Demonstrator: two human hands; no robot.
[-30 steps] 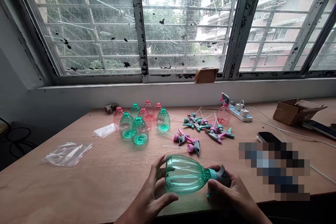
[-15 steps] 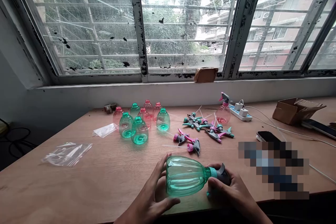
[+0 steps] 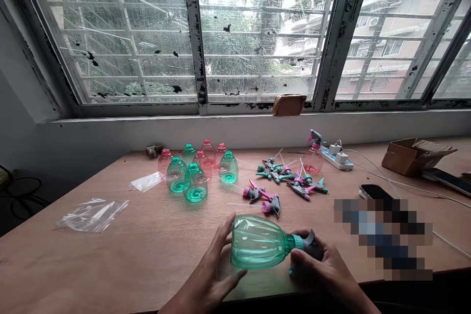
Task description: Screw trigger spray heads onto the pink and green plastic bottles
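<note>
A green ribbed spray bottle (image 3: 259, 243) lies sideways above the table's front part, its base toward the left. My right hand (image 3: 324, 262) is closed around the grey and teal trigger head (image 3: 311, 245) on its neck. My left hand (image 3: 217, 265) is at the base, fingers and thumb spread about it; the fingertips are close to the plastic, and whether they touch is hard to tell. Just beyond lie loose pink and grey trigger heads (image 3: 271, 206). Farther left stand several green bottles (image 3: 196, 189) and pink bottles (image 3: 165, 162) without heads.
More trigger heads lie in a pile (image 3: 274, 171), near a pink spray bottle (image 3: 313, 159) with its head on. A power strip (image 3: 340, 163), cardboard box (image 3: 405, 157) and phone (image 3: 377, 191) are at right. Plastic bags (image 3: 93, 216) lie at left, and windows (image 3: 257, 34) line the back.
The green bottle has risen slightly at its base end. My left thumb and fingers have shifted a little up and left, the thumb now nearer the bottle. My right hand keeps its grip.
</note>
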